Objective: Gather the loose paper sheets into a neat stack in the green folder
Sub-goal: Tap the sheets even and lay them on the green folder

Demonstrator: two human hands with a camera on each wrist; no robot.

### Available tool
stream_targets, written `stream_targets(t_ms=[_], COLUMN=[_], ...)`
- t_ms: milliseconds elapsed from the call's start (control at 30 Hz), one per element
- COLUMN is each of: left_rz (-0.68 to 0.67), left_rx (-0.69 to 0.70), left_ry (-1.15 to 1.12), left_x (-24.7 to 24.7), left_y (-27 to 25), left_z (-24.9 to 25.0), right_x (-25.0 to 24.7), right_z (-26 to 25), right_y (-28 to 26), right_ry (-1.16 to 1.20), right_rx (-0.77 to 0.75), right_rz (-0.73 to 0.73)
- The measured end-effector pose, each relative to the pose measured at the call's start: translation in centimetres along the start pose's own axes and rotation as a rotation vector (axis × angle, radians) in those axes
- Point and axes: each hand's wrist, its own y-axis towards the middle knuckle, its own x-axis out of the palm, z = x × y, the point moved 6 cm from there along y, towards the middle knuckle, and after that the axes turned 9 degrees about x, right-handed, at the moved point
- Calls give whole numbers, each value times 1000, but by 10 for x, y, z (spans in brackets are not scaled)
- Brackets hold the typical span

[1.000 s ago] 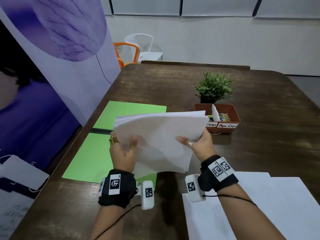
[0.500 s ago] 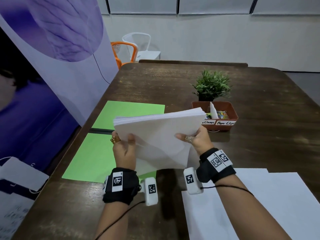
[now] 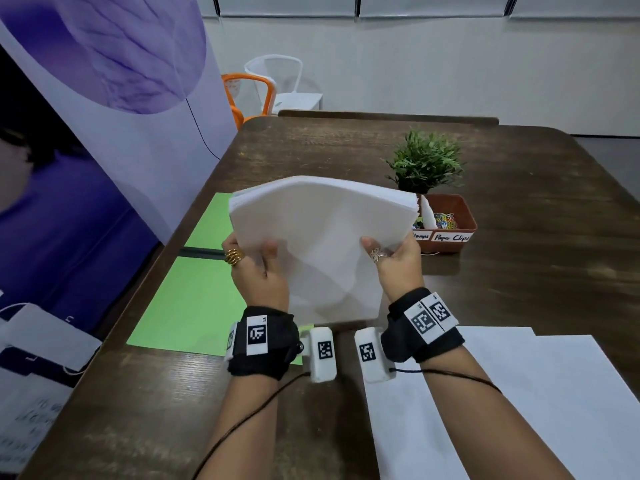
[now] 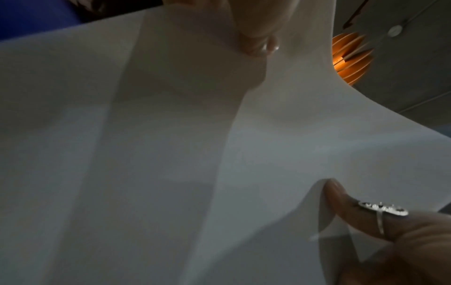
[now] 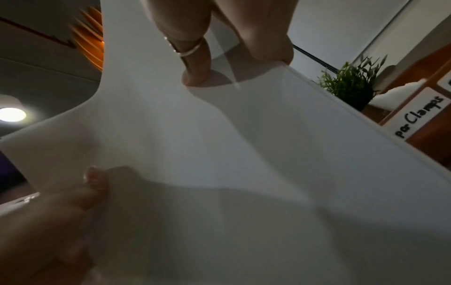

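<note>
A thick stack of white paper (image 3: 322, 244) is held upright above the table, its upper edge bowed into an arch. My left hand (image 3: 258, 268) grips its left side, thumb on the near face. My right hand (image 3: 391, 259) grips its right side the same way. The open green folder (image 3: 194, 299) lies flat on the table behind and left of the stack, partly hidden by it. In the left wrist view the paper (image 4: 171, 164) fills the frame; in the right wrist view the paper (image 5: 231, 164) does too, with both thumbs pressed on it.
Two loose white sheets (image 3: 519, 393) lie on the dark wooden table (image 3: 519, 188) at the near right. A brown tray of paper clips (image 3: 450, 223) and a small potted plant (image 3: 424, 164) stand just right of the stack. A purple banner (image 3: 86, 133) borders the table's left side.
The stack has risen slightly and its top edge has bent from nearly straight into an arch. Both hands keep their grip on its sides.
</note>
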Motion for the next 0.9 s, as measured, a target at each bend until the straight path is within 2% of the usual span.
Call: stream_targets(t_ms=[133, 233, 367, 467, 600, 800, 900], left_rz=[-19, -149, -301, -268, -266, -285, -370], left_rx=[17, -40, -67, -146, -163, -59, -161], left_ry=[-28, 29, 120, 93, 153, 296, 267], left_x=[-1, 2, 2, 1, 6, 11, 8], left_y=[-8, -23, -33, -35, -34, -2, 12], left_z=[0, -19, -44, -49, -54, -23, -32], right_x=[-2, -8, -15, -14, -12, 0, 5], right_z=[11, 31, 33, 38, 43, 16, 20], right_y=[-10, -19, -11, -6, -4, 3, 9], right_ry=[1, -85, -102, -115, -162, -345, -471], right_rx=[10, 72, 76, 108, 156, 48, 136], right_rz=[9, 27, -10, -51, -2, 112, 83])
